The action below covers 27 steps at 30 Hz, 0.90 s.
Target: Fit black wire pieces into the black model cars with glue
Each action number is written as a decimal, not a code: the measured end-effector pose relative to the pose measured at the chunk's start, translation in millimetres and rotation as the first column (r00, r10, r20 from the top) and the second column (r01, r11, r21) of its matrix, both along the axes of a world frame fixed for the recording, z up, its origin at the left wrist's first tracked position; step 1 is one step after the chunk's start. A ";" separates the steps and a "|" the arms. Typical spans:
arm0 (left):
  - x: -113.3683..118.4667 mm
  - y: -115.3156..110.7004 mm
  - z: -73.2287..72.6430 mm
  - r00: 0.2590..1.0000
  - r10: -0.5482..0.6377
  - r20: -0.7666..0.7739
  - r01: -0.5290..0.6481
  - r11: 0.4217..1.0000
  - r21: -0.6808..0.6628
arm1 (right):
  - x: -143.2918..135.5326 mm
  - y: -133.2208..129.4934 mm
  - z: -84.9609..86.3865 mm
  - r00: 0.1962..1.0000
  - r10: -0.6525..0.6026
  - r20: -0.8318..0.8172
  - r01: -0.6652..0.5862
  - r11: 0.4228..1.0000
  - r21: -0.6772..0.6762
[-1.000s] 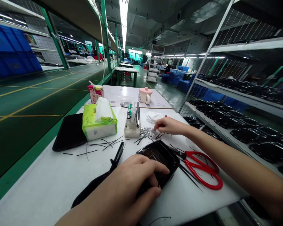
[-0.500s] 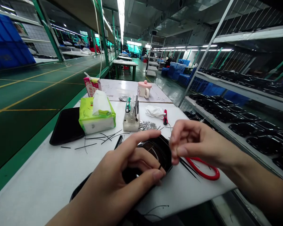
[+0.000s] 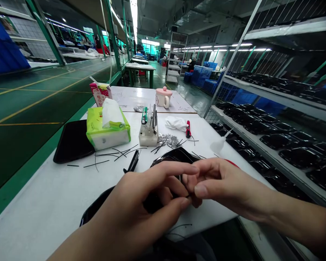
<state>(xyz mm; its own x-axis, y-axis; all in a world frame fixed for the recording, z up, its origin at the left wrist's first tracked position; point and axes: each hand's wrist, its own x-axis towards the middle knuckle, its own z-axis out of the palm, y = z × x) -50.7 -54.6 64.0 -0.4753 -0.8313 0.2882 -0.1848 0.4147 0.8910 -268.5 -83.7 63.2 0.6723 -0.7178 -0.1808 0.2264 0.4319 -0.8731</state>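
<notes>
My left hand (image 3: 141, 206) is in front of me, its thumb and a fingertip closed on a thin black strip (image 3: 189, 195), of which only a short bit shows. Close against it, the bent fingers and thumb of my right hand (image 3: 220, 183) pinch at the strip's end; what lies between them is hidden. Under and behind both hands is a glossy black plastic part (image 3: 175, 154), largely covered by my left hand. A red handle (image 3: 232, 163) peeks out behind my right hand.
Loose black strips (image 3: 119, 154), a tissue pack (image 3: 108, 136), a black tablet-like slab (image 3: 73, 141), a holder with tools (image 3: 148, 139), small silvery pieces (image 3: 168, 140), a red cutter (image 3: 188, 129) and a white squeeze bottle (image 3: 217, 145) lie around. A rack (image 3: 250, 125) of glossy black parts stands right.
My right hand has moved left and slightly down, and its fingers now meet those of my left hand. The view has shifted a little, and the white bottle has come into sight.
</notes>
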 end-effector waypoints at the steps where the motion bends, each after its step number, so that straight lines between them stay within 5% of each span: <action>1: -0.3 0.0 0.4 1.000 -0.008 0.005 0.008 1.000 -0.009 | 0.1 0.9 -0.4 1.000 -0.004 -0.011 0.005 1.000 0.003; 27: -3.3 -3.7 1.0 0.997 -0.037 0.062 0.043 0.994 -0.103 | 1.0 0.8 5.6 0.992 0.016 -0.122 -0.016 1.000 0.004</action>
